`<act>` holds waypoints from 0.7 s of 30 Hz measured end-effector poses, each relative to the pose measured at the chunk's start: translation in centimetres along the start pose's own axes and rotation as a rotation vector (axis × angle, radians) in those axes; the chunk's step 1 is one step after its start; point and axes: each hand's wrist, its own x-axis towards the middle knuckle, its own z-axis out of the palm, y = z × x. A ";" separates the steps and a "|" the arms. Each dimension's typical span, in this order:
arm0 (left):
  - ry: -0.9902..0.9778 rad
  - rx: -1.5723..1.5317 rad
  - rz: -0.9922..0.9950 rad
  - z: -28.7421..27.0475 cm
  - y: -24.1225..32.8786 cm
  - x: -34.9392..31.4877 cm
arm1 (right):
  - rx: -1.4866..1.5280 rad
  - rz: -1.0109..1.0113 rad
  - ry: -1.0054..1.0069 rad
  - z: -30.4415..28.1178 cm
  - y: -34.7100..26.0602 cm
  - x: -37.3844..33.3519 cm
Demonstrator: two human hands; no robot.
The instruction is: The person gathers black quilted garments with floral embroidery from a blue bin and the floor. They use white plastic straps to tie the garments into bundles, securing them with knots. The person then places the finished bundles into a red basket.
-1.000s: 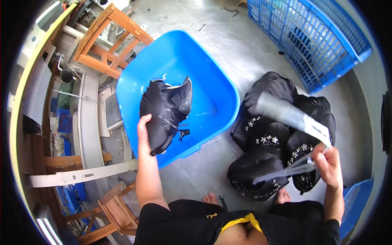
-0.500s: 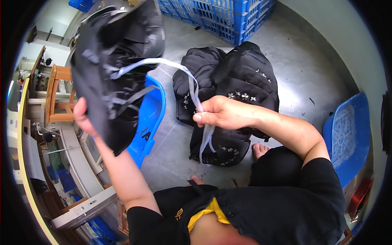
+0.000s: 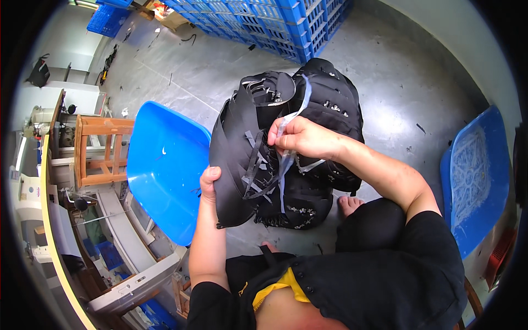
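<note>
My left hand [image 3: 210,184] grips the near left edge of a stack of thin black fabric pieces [image 3: 231,159]. Its thumb shows in front; the other fingers are hidden behind the stack. Dark grey strips hang loose across the stack's face. Just right of it, my right hand [image 3: 308,137] is closed in a pinch on a pale, bluish-white strip [image 3: 304,99], whose ends stick out above and below the fingers. More bundles of black fabric pieces [image 3: 344,91] lie on the floor beyond and beneath my hands. Flower-shaped shiny ornaments [image 3: 302,212] decorate them.
A blue plastic tub [image 3: 159,181] stands to the left, beside a wooden stool [image 3: 104,129]. Stacked blue crates [image 3: 264,27] rise at the back. Another blue tub [image 3: 476,176] leans near the right wall. Scraps dot the grey floor [image 3: 181,82].
My left hand has brought the black stack rightward and down, over the bundles, uncovering the blue tub. My right hand has risen slightly and still pinches the pale strip.
</note>
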 end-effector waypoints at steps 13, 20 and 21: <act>0.166 0.038 0.137 -0.8 -2.3 3.5 | -0.649 -0.195 -0.714 7.4 -3.8 -3.3; 0.183 0.061 0.045 -1.8 -3.3 1.5 | 0.244 -0.246 0.397 -2.5 -3.3 -1.1; 0.175 0.012 0.091 -1.0 -3.5 1.5 | 0.339 -0.236 0.535 -3.8 -2.6 -0.8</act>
